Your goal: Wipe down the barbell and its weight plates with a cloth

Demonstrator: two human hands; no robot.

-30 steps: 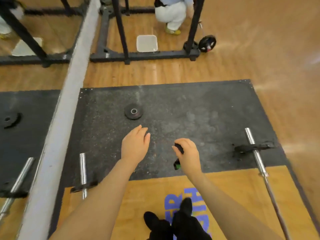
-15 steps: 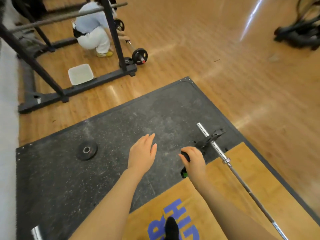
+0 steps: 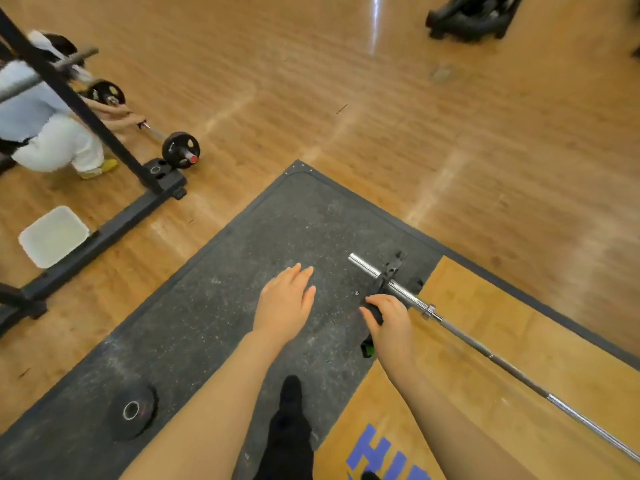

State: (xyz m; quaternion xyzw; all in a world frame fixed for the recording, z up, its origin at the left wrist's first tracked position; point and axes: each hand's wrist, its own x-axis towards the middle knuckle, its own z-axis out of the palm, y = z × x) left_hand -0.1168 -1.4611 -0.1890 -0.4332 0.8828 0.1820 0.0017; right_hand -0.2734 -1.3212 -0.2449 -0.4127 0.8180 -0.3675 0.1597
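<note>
One chrome barbell point(image 3: 460, 332) lies near the right hand point(image 3: 389, 322), whose grip clamps something black, perhaps cloth; left hand point(image 3: 285, 304) flat.

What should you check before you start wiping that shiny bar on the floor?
1. Right hand holding something: ok, it grips a dark thing with a green end; whether that is the cloth, cannot tell.
2. Left hand free: ok, open, holding nothing.
3. Bar within reach: ok, it lies just beside the right hand.
4. Bar end bare: not ok, a black clip sits on it.
5. Small weight plate nearby: ok, flat on the black mat.
</note>
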